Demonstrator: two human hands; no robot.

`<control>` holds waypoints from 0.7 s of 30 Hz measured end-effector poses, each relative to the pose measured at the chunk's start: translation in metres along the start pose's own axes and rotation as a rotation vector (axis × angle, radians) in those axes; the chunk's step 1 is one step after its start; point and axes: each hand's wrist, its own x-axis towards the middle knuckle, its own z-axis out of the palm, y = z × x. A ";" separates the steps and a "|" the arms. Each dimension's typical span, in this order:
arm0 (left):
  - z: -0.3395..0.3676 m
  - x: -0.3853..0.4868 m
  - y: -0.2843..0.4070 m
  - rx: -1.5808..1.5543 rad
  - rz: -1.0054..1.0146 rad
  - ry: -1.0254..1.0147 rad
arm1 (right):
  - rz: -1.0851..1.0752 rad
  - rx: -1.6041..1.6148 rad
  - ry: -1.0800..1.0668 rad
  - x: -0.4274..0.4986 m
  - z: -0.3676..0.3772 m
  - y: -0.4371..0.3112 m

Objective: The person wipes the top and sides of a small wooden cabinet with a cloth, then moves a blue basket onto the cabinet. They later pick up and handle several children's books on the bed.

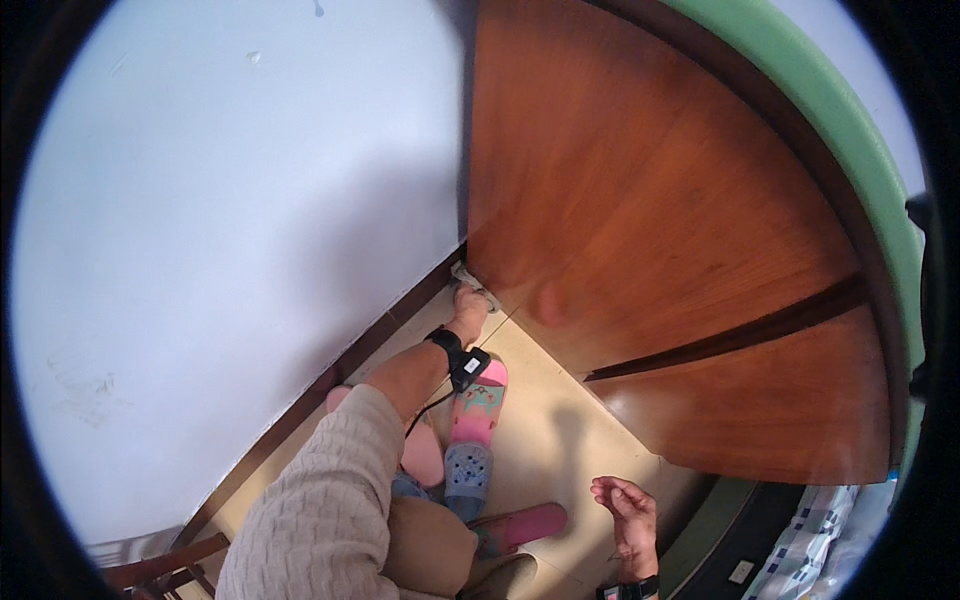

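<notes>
My left hand (470,306) reaches down to the floor corner where the white wall meets the wooden panel. It presses on a crumpled, greyish cloth (491,302), partly hidden under my fingers. A black strap with a small box and cable is on that wrist. My right hand (628,506) hangs over the floor at the lower right, fingers loosely curled and apart, with nothing in it. Between my arms lie a pink slide slipper (477,420) with a green animal print, a paler pink slipper (424,456) and a blue clog (469,466).
The reddish-brown wooden panel (660,195) rises along the right, with a green edge (832,82). A dark skirting board (330,381) runs under the wall (202,247). Another pink slipper (534,525) lies near my knee. Wooden furniture (169,564) stands lower left; checked fabric (810,540) lower right.
</notes>
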 end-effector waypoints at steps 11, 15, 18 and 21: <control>0.070 0.062 -0.159 -0.138 0.095 0.139 | 0.013 -0.074 -0.038 0.024 0.014 0.006; -0.009 0.085 -0.120 1.264 0.937 0.194 | 0.003 0.032 0.047 0.013 -0.004 0.007; -0.015 0.050 -0.076 1.803 0.628 -0.317 | 0.041 0.066 0.076 0.000 -0.015 0.014; 0.004 0.014 -0.031 2.054 0.589 -0.404 | 0.054 0.090 0.062 -0.006 -0.022 0.022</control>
